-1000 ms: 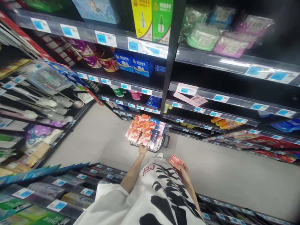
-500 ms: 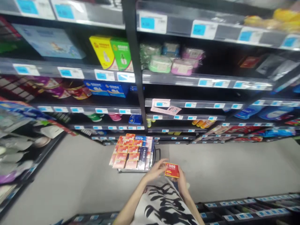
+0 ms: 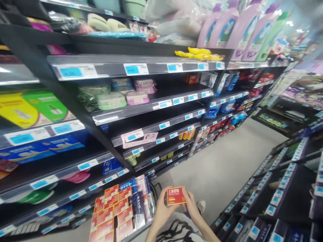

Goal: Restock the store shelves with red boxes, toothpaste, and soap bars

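A small red soap box (image 3: 176,196) with a yellow border and white lettering is held in front of my body, its printed face up. My left hand (image 3: 164,201) grips its left edge. My right hand (image 3: 191,201) has hold of the right edge, thumb along the side. Left of my hands stands a cart (image 3: 137,232) loaded with flat packs. Similar red-and-yellow boxes (image 3: 104,215) cover its left part, and dark blue boxes (image 3: 138,208) lie on its right part.
Shelving with price tags (image 3: 136,69) runs along the front, holding wrapped green and pink packs (image 3: 111,100). Purple bottles (image 3: 227,25) stand on top at the right. Another shelf rack (image 3: 280,188) borders the aisle floor (image 3: 217,161) on the right.
My view has swung to the right, showing more of the aisle. My left hand, earlier with fingers loosely at the box's corner, now holds its left side. The right hand keeps its hold.
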`<state>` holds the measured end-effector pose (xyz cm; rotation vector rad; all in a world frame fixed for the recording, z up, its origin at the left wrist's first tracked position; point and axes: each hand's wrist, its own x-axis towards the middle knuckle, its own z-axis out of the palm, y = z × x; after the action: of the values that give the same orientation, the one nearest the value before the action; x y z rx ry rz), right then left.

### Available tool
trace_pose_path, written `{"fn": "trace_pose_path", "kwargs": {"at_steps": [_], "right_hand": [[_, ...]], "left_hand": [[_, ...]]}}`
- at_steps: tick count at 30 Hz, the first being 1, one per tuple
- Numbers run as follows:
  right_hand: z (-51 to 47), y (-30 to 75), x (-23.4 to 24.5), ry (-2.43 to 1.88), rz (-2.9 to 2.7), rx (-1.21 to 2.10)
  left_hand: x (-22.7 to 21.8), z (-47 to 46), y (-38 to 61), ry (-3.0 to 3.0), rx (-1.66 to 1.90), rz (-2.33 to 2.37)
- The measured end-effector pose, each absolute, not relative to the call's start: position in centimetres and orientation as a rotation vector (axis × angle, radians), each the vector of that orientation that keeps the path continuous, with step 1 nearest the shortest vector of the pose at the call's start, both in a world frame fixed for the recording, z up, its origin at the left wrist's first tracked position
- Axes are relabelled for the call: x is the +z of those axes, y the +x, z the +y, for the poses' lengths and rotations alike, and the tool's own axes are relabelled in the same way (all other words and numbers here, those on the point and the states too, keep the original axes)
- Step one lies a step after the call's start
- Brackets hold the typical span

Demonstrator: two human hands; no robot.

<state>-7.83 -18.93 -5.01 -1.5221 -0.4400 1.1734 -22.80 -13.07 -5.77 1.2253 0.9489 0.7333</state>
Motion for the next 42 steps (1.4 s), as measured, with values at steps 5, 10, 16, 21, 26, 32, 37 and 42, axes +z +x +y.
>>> {"fn": "trace_pose_path", "kwargs": {"at_steps": [5,10,16,21,26,32,37,42], "right_hand": [[-19.3,-7.7,-4.0,-1.248,-0.499,1.372],[-18.9,-7.7,-2.0,-1.149,-0.561,1.415],[-19.0,-7.8,-1.4,-1.175,-0.571,1.426],[-19.0,-8.6,-1.7,-1.263,-0.758,1.329],[-18.7,-8.8,-2.2,-1.355,-0.688,1.281],[-18.2,-8.5,-2.4,-1.357,-0.646,1.307],[-18.0,-8.4,-2.4,-1.363,-0.669,1.279],[-18.1,-8.0,-3.1,-1.324,-0.618,1.297]], "left_hand": [[-5.1,-12.7,-24.0,1.115,0.786,0.964],[-2.7,-12.7,-25.1,1.13,0.825,0.962],[-3.2,-13.8,-25.7,0.983,0.806,0.91],[-3.8,-14.4,-25.7,0.771,0.622,0.827],[-3.9,-14.4,-25.9,0.75,0.366,0.701],[-3.6,-15.0,-25.6,0.763,0.279,0.587],[-3.5,-15.0,-25.1,0.753,0.249,0.538],[-3.7,-14.5,-24.6,0.826,0.472,0.791]]}}
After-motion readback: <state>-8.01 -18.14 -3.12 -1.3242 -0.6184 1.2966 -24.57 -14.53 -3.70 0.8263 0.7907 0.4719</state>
